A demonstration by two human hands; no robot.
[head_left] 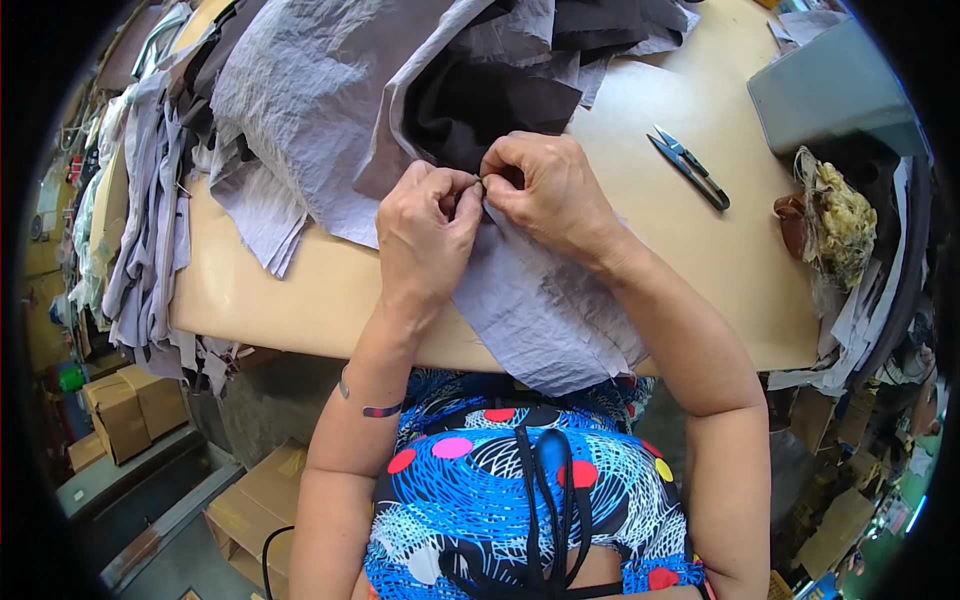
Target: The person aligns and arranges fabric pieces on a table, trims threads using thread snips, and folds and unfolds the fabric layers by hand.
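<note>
My left hand (428, 228) and my right hand (552, 192) meet over the table, fingertips almost touching. Both are closed in a pinch on the edge of the grey fabric (545, 310), whose lower part hangs down over the table's front edge. Exactly what sits between the fingertips is too small to make out. Just beyond my fingers, the dark brown side of the cloth (465, 105) lies folded open. A wide, wrinkled grey part (300, 120) spreads to the left. Thread snips (690, 170) rest on the table to the right of my right hand.
The pale tabletop (260, 315) carries the cloth. At the right edge are a grey box (835, 90) and a yellowish tangle of thread (845, 215). Stacked fabric pieces (150, 240) hang on the left. Cardboard boxes (135, 410) stand below at the left.
</note>
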